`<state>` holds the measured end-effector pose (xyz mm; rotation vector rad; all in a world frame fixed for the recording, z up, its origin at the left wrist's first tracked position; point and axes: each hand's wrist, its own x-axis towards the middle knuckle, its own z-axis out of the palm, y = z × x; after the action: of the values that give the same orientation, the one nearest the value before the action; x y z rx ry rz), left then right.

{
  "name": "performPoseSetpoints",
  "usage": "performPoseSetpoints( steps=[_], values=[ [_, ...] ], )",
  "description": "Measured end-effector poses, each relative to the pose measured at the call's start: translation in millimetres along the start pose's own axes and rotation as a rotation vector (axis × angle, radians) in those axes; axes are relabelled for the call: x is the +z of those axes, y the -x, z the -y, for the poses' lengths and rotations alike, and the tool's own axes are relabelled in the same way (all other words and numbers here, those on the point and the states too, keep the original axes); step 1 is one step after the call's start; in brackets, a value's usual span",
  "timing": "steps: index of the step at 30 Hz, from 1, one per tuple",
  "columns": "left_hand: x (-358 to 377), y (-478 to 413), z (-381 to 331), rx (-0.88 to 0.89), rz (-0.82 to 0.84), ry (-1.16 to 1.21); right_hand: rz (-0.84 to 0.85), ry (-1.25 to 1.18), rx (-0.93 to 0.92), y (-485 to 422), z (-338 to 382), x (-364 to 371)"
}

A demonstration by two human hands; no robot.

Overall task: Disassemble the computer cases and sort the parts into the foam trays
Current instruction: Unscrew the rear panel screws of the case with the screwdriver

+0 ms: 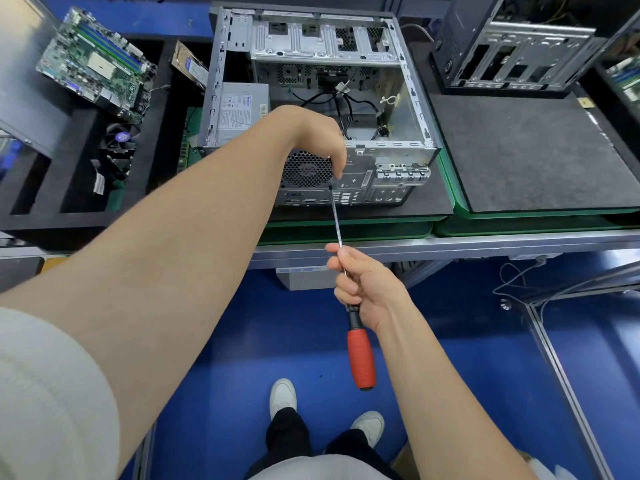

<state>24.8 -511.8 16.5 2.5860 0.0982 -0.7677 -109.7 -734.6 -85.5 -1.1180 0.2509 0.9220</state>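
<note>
Bench [485,242], computer case [398,155] rear: my left hand's [317,136] fingertips [338,169] bunched just above screwdriver [361,351] tip, pinch unclear; right hand [363,289] curled round shaft. Risk judged: weak shaft-grip, tip slipping off screw.

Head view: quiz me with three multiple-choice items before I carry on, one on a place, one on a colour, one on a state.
1. Where is the motherboard?
A. in the foam tray left of the computer case
B. inside that case
C. on top of that case

2. On the screwdriver, what colour is the handle?
A. blue
B. red
C. yellow

3. What is the right hand doing?
A. resting open
B. gripping the handle
C. gripping the metal shaft

Answers: A, it sits in the tray; B, the handle shows red; C, fingers curl round the shaft, and the handle hangs free below.
</note>
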Motion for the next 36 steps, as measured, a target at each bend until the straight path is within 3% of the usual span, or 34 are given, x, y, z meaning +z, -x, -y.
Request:
performPoseSetpoints(
  steps=[3, 5, 7, 9, 14, 16, 19, 22, 26, 28, 30, 33, 36],
  values=[
    [0, -2, 0, 0.003, -0.009, 0.012, -0.292, 0.364, -0.103, 2, 2, 7],
    [0, -1, -1, 0.004, -0.006, 0.009, -0.603, 0.805, -0.297, 3, 1, 9],
    [0, -2, -1, 0.003, -0.007, 0.0, -0.726, 1.042, -0.457, 5, -3, 8],
    [0, -1, -1, -0.001, -0.02, -0.013, -0.649, 0.927, -0.45, 2, -4, 5],
    [2, -1, -1, 0.008, -0.041, -0.054, -0.243, 0.386, -0.018, 0, 11, -3],
    [3, 2, 0, 0.003, -0.094, -0.096, -0.143, 0.342, 0.029, 0, 12, -6],
    [7, 13, 2, 0.029, -0.23, -0.13, -0.139, 0.35, 0.024, 0, 15, -5],
    [21, 28, 3, 0.083, -0.486, -0.064, -0.153, 0.354, 0.028, -1, 18, -6],
    [57, 56, 1, 0.399, -1.261, 0.13, -0.15, 0.352, 0.031, -1, 18, -8],
    [89, 65, -7, 0.395, -1.469, 0.292, -0.146, 0.34, 0.027, -1, 17, -8],
    [128, 68, -17, 0.17, -1.373, 0.641, -0.141, 0.324, 0.023, -1, 16, -8],
    [164, 58, -20, -0.335, -0.947, 1.072, -0.14, 0.314, 0.019, -1, 15, -6],
    [161, 43, -19, -0.418, -0.607, 1.572, -0.15, 0.328, 0.02, 0, 16, -4]
  ],
)
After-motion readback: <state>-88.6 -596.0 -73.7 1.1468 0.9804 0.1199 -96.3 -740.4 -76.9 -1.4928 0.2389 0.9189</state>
